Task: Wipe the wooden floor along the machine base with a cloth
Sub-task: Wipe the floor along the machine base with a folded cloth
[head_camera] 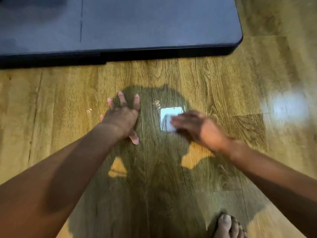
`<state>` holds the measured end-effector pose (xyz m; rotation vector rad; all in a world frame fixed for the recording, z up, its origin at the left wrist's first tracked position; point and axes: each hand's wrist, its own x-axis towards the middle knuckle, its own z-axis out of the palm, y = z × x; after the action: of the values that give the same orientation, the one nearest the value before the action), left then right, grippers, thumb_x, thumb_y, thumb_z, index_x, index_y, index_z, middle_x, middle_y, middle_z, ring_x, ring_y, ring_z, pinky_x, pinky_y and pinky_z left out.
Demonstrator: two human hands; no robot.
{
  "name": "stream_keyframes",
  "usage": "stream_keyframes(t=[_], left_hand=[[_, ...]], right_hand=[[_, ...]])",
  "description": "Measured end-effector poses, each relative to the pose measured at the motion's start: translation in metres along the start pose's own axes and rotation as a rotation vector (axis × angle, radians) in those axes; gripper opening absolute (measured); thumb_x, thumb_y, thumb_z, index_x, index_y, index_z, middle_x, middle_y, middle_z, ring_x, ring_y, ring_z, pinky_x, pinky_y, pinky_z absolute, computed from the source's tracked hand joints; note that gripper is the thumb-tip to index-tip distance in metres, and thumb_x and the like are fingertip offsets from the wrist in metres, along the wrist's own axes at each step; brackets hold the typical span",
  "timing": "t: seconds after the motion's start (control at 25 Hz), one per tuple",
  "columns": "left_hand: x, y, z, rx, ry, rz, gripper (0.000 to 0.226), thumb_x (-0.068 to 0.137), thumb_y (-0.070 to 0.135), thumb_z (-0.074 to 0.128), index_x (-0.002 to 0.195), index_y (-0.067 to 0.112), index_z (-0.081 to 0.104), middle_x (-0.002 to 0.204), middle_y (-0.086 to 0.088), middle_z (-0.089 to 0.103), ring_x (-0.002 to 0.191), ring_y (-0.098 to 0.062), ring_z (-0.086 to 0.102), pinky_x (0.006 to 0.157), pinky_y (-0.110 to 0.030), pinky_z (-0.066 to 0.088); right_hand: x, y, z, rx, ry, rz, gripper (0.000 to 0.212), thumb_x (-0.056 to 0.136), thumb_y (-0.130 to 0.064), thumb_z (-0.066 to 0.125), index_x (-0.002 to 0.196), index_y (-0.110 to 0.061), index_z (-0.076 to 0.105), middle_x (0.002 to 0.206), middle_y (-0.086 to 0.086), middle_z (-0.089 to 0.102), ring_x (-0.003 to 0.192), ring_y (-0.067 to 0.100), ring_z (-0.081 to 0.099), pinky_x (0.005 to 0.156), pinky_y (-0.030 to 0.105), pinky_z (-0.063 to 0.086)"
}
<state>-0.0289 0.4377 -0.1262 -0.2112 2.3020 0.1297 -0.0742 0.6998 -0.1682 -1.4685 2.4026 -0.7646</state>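
right hand (pixel 197 127) flat on the cloth (pixel 167 117), left hand (pixel 121 117) braced on the wooden floor (pixel 205 79)

the right hand is motion-blurred, its fingers laid out fairly straight over the near edge of the small pale cloth, pressing it to the floor rather than curling round it. the left hand lies just beside it, palm down, fingers spread wide and holding nothing. small wet glints (pixel 89 111) show by the left hand. the cloth sits on the boards near the front edge of the dark machine base (pixel 137 23), not touching it. a bare foot (pixel 226 227) shows at the bottom right, and a bright glare (pixel 289 107) lies on the floor to the right.
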Motion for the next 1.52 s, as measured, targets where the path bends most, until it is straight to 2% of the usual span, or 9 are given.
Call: stream_keyframes(t=[0.12, 0.28, 0.4, 0.52, 0.64, 0.88, 1.16, 1.36, 1.52], left_hand=[[-0.001, -0.001, 0.0, -0.002, 0.004, 0.007, 0.148, 0.056, 0.045, 0.085, 0.14, 0.025, -0.035, 0.145, -0.026, -0.035, 0.135, -0.055, -0.013, 0.104, -0.061, 0.032], [0.003, -0.002, 0.003, -0.008, 0.005, 0.008, 0.148, 0.057, 0.043, 0.085, 0.138, 0.025, -0.038, 0.142, -0.027, -0.038, 0.133, -0.056, -0.017, 0.104, -0.063, 0.03], [0.005, -0.002, 0.005, -0.027, -0.003, 0.01, 0.149, 0.057, 0.043, 0.085, 0.134, 0.026, -0.042, 0.139, -0.027, -0.042, 0.132, -0.056, -0.019, 0.104, -0.065, 0.028], [0.003, -0.002, 0.006, -0.023, 0.011, 0.001, 0.149, 0.057, 0.042, 0.085, 0.136, 0.027, -0.039, 0.142, -0.026, -0.039, 0.132, -0.056, -0.018, 0.104, -0.064, 0.029], [0.001, -0.002, 0.003, -0.019, 0.018, -0.004, 0.149, 0.056, 0.041, 0.086, 0.138, 0.027, -0.037, 0.143, -0.025, -0.038, 0.133, -0.055, -0.017, 0.104, -0.064, 0.029], [0.0, -0.001, 0.003, 0.006, 0.028, -0.005, 0.148, 0.054, 0.044, 0.086, 0.141, 0.027, -0.033, 0.146, -0.025, -0.033, 0.135, -0.055, -0.012, 0.104, -0.063, 0.031], [-0.013, -0.022, 0.01, 0.015, 0.145, 0.064, 0.137, 0.058, 0.06, 0.078, 0.149, 0.021, -0.017, 0.155, -0.011, -0.024, 0.143, -0.04, -0.007, 0.108, -0.052, 0.029], [-0.036, -0.072, 0.031, -0.096, 0.164, -0.009, 0.132, 0.056, 0.051, 0.084, 0.15, 0.032, -0.007, 0.155, -0.007, -0.027, 0.144, -0.034, -0.012, 0.112, -0.052, 0.025], [-0.052, -0.094, 0.049, -0.049, 0.103, -0.096, 0.136, 0.056, 0.044, 0.087, 0.146, 0.044, -0.015, 0.155, -0.002, -0.027, 0.144, -0.037, -0.007, 0.108, -0.053, 0.03]], right_hand=[[0.056, 0.018, -0.017, -0.136, 0.139, 0.289, 0.036, 0.094, -0.035, 0.046, 0.125, -0.021, 0.059, 0.131, 0.001, 0.058, 0.108, 0.013, 0.06, 0.079, 0.027, 0.057], [0.021, -0.013, 0.0, -0.08, 0.102, 0.093, 0.033, 0.086, -0.015, 0.057, 0.119, -0.011, 0.063, 0.121, 0.007, 0.064, 0.112, 0.015, 0.058, 0.094, 0.015, 0.042], [0.029, 0.009, -0.011, -0.043, -0.059, -0.02, 0.036, 0.09, -0.021, 0.046, 0.12, -0.014, 0.064, 0.126, 0.004, 0.061, 0.117, 0.019, 0.056, 0.102, 0.034, 0.043], [0.095, 0.052, -0.035, -0.119, 0.128, 0.205, 0.031, 0.093, -0.023, 0.051, 0.122, -0.02, 0.062, 0.128, 0.006, 0.059, 0.107, 0.011, 0.059, 0.094, 0.015, 0.043], [0.126, 0.065, -0.035, -0.169, 0.233, 0.401, 0.032, 0.097, -0.013, 0.049, 0.128, -0.019, 0.056, 0.133, 0.002, 0.056, 0.119, 0.018, 0.055, 0.105, 0.025, 0.039], [0.104, 0.036, -0.004, -0.156, 0.108, 0.084, 0.031, 0.094, -0.014, 0.052, 0.124, -0.02, 0.059, 0.129, 0.007, 0.059, 0.111, 0.022, 0.06, 0.097, 0.026, 0.044], [0.144, 0.039, -0.013, -0.18, 0.189, 0.427, 0.044, 0.091, 0.001, 0.05, 0.128, -0.021, 0.057, 0.131, 0.007, 0.058, 0.112, 0.022, 0.059, 0.1, 0.032, 0.046], [0.064, -0.012, 0.011, -0.374, -0.05, -0.07, 0.055, 0.084, 0.0, 0.063, 0.133, -0.02, 0.05, 0.14, 0.0, 0.048, 0.128, 0.016, 0.046, 0.104, 0.029, 0.032], [0.102, -0.001, 0.0, -0.235, 0.06, 0.199, 0.037, 0.095, -0.012, 0.053, 0.13, -0.024, 0.054, 0.139, 0.001, 0.049, 0.122, 0.018, 0.054, 0.104, 0.025, 0.037]])
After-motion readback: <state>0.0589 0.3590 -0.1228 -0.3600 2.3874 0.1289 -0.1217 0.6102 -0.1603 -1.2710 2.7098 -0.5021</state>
